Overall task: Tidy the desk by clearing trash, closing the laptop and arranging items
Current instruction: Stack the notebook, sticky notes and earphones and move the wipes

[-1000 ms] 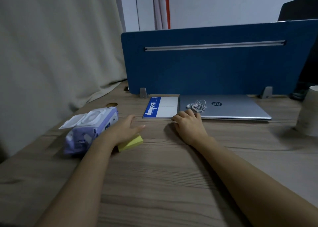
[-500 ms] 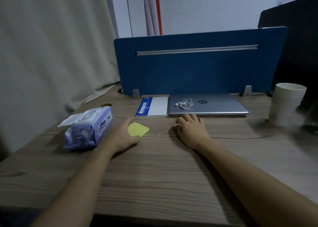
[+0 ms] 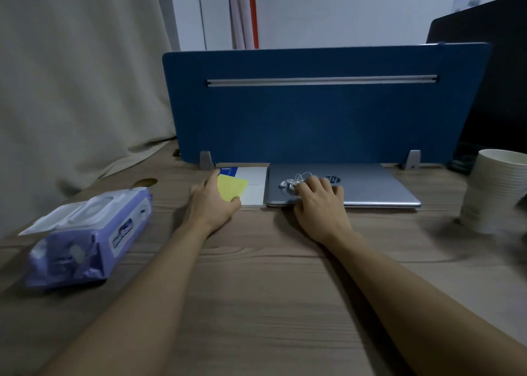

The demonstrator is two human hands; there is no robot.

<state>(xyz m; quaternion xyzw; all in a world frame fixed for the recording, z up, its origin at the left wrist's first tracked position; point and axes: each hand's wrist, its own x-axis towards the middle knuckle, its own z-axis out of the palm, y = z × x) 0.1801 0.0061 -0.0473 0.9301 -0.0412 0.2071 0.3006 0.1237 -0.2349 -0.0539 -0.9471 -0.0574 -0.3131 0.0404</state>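
Head cam: arranging step, sticky pad (image 3: 232, 188) sits on the notebook (image 3: 253, 186), pinched in left hand (image 3: 212, 203) fingers, right hand (image 3: 318, 201) spread on shut laptop (image 3: 370, 186) by earphones (image 3: 293, 180); next, let go squarely.

Both forearms stretched forward, left hand (image 3: 212, 201) pinching thumb to fingers, right hand (image 3: 318, 201) palm-down, fingers spread
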